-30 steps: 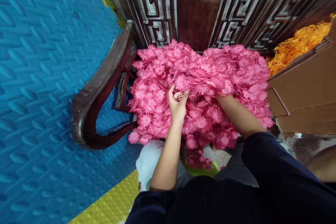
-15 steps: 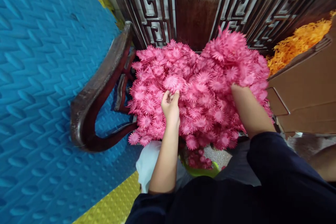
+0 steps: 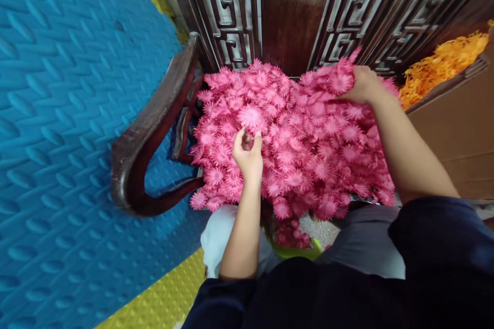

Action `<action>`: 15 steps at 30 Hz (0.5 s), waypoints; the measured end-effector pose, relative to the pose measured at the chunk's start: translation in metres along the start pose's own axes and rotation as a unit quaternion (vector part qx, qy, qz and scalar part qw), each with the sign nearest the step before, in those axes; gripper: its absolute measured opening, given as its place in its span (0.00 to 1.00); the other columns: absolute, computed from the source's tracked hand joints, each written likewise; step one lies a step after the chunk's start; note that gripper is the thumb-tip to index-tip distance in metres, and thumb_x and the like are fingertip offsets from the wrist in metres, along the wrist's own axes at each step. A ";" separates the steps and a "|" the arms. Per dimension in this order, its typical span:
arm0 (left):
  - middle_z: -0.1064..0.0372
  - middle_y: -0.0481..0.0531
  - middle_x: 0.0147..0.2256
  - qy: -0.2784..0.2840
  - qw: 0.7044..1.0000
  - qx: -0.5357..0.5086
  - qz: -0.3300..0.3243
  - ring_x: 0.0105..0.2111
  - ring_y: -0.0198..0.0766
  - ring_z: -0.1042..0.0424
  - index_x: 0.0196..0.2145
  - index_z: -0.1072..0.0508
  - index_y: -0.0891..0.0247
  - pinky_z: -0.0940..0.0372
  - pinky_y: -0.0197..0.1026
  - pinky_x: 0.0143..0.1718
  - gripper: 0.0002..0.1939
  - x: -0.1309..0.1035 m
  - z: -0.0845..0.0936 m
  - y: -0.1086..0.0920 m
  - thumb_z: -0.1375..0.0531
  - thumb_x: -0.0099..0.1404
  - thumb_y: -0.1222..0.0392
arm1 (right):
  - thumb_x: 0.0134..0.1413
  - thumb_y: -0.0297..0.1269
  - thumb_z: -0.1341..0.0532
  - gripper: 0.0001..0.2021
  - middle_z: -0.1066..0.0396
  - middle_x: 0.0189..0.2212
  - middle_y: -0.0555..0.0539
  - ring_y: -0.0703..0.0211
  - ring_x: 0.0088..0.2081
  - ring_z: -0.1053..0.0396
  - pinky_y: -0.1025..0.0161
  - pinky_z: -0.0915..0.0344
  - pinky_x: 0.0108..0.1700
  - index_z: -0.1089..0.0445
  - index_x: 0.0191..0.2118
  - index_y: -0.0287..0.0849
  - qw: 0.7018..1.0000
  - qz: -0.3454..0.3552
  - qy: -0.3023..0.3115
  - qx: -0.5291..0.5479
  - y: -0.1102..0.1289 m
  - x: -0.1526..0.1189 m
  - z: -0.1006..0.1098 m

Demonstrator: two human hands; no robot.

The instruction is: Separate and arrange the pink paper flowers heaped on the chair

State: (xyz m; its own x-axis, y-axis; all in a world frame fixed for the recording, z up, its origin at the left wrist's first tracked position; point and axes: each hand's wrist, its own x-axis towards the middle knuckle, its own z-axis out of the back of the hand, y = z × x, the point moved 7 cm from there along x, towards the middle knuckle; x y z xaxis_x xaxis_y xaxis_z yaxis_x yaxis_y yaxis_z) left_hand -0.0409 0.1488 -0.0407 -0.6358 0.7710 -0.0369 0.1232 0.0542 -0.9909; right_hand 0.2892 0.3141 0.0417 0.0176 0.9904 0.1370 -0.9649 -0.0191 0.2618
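A wide heap of pink flower-like pieces (image 3: 293, 149) with fringed petals lies in front of me. My left hand (image 3: 248, 153) is over its left part, fingers curled round the underside of a paler pink flower (image 3: 252, 117). At the heap's back right, my right hand (image 3: 360, 85) has its fingers bent around a bunch of pink flowers (image 3: 339, 79); the fingertips are hidden among the petals.
A curved dark wooden armrest (image 3: 131, 164) stands left of the heap, over a blue textured mat (image 3: 57, 139). Carved wooden panels (image 3: 293, 15) rise behind. At the right, orange strands (image 3: 443, 67) lie by a cardboard box (image 3: 451, 133).
My right hand has come up out of the flowers and moved toward the back of the heap. My left hand has shifted slightly, its thumb and finger a little wider apart.
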 end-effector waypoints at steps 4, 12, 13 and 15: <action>0.32 0.48 0.33 0.022 0.979 -0.147 0.141 0.32 0.29 0.32 0.36 0.32 0.62 0.36 0.34 0.39 0.16 -0.009 -0.009 0.017 0.34 0.49 0.59 | 0.22 0.50 0.30 0.65 0.73 0.65 0.15 0.38 0.69 0.71 0.41 0.61 0.61 0.59 0.67 0.26 0.999 0.017 0.028 0.001 0.022 -0.030 0.012; 0.32 0.47 0.33 0.088 0.948 -0.226 0.207 0.33 0.29 0.31 0.34 0.35 0.60 0.37 0.33 0.38 0.17 -0.018 -0.021 0.015 0.33 0.48 0.57 | 0.50 0.47 0.36 0.22 0.32 0.49 0.38 0.51 0.52 0.34 0.48 0.40 0.56 0.30 0.48 0.39 0.957 0.089 -0.158 0.226 0.090 -0.116 0.050; 0.31 0.48 0.34 0.105 0.949 -0.222 0.197 0.35 0.31 0.30 0.35 0.35 0.60 0.37 0.34 0.39 0.18 -0.021 -0.023 0.012 0.33 0.48 0.56 | 0.52 0.48 0.39 0.17 0.29 0.44 0.43 0.54 0.47 0.31 0.49 0.36 0.53 0.28 0.44 0.44 0.943 0.080 -0.098 0.308 0.099 -0.125 0.033; 0.31 0.50 0.39 0.131 0.952 -0.216 0.173 0.40 0.33 0.30 0.37 0.35 0.60 0.36 0.36 0.44 0.20 -0.029 -0.028 0.008 0.33 0.48 0.55 | 0.50 0.53 0.39 0.18 0.27 0.40 0.46 0.56 0.42 0.29 0.51 0.32 0.48 0.28 0.41 0.45 0.889 0.034 0.058 0.453 0.118 -0.143 -0.009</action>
State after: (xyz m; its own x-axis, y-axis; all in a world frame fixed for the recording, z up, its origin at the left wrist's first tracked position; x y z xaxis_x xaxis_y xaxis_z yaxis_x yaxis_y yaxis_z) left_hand 0.0000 0.1449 -0.0437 -0.2944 0.9189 -0.2624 0.6283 -0.0208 -0.7777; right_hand 0.1705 0.1713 0.0446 -0.1102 0.9892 0.0964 -0.3546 -0.1298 0.9260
